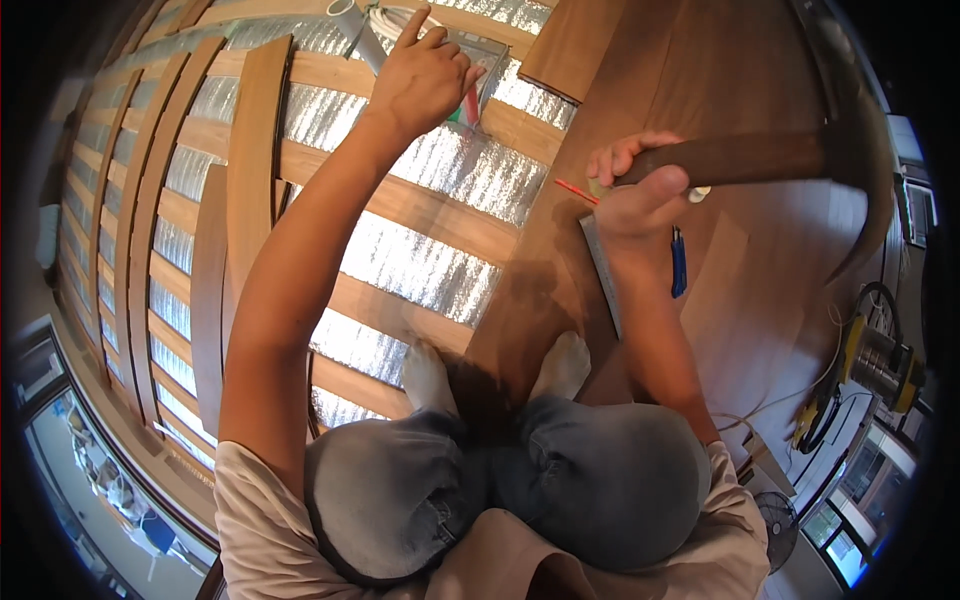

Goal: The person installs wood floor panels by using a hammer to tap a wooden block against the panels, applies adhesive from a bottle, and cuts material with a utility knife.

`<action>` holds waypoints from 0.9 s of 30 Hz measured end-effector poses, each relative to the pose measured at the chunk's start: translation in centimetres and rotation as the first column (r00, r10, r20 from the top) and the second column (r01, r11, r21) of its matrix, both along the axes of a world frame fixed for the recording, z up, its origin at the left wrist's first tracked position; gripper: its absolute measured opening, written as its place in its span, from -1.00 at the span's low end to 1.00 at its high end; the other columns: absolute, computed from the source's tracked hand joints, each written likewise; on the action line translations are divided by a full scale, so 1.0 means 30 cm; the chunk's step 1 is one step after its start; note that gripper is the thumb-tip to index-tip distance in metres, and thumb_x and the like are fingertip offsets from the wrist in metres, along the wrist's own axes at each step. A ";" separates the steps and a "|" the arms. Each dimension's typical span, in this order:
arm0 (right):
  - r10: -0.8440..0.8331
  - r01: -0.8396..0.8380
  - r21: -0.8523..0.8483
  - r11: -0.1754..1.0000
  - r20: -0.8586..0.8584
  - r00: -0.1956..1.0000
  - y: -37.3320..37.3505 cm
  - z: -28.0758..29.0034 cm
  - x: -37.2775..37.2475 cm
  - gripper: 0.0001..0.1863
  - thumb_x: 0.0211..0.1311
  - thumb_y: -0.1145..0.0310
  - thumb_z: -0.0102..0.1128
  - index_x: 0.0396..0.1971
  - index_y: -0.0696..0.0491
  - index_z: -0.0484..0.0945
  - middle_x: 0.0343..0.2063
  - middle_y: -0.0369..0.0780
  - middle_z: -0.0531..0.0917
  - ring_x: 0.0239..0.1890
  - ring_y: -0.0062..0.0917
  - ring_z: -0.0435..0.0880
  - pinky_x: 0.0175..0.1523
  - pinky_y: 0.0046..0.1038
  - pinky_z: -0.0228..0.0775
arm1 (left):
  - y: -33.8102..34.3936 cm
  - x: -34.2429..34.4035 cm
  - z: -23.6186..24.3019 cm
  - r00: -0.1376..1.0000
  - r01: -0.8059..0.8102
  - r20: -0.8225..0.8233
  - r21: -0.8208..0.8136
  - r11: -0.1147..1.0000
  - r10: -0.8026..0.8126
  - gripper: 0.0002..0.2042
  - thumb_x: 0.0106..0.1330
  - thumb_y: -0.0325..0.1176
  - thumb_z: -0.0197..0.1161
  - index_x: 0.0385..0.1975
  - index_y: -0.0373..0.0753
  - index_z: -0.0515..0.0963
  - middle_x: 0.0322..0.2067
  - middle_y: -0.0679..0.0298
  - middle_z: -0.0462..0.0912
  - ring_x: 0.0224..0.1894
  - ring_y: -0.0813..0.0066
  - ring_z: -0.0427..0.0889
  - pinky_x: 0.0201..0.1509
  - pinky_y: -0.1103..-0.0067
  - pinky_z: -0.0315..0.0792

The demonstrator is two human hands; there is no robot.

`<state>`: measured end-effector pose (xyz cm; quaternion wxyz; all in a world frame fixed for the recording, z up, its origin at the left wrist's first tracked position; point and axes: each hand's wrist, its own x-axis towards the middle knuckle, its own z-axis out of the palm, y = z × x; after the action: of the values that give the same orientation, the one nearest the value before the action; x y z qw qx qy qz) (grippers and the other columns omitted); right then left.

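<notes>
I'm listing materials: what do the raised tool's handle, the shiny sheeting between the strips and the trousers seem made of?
Tool handle: probably matte wood, given its dull brown surface. Sheeting: apparently metallic foil, glossy, with rippled silver glare. Trousers: likely denim, matte, unevenly faded grey.

One head-worn fisheye looks steeply down (quite near) over the knees (pixel 615 470) onto the floorboards (pixel 770 240).

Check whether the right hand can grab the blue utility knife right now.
Probably not: the right hand is wrapped around the hammer. The blue utility knife shows uncovered beside the right forearm in this view, so emptying the hand would likely free the way.
</notes>
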<state>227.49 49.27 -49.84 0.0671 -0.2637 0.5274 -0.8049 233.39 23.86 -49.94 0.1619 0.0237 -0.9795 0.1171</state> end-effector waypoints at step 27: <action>0.015 -0.034 0.151 0.988 0.123 0.992 0.019 -0.197 0.159 -0.49 0.55 -0.06 -0.09 -0.44 0.10 0.41 -0.66 -0.28 0.46 -0.64 -0.59 0.49 -0.52 -0.46 0.32 | -0.007 0.033 -0.046 0.996 0.051 -0.078 0.071 0.996 -0.045 -0.79 0.47 -0.20 0.10 -0.25 -0.16 0.60 -0.20 0.31 0.63 0.10 0.29 0.55 0.52 0.21 0.09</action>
<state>232.25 49.84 -55.76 0.1288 -0.2148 0.5791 -0.7758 234.40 23.66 -51.33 0.2010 0.0104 -0.9765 0.0766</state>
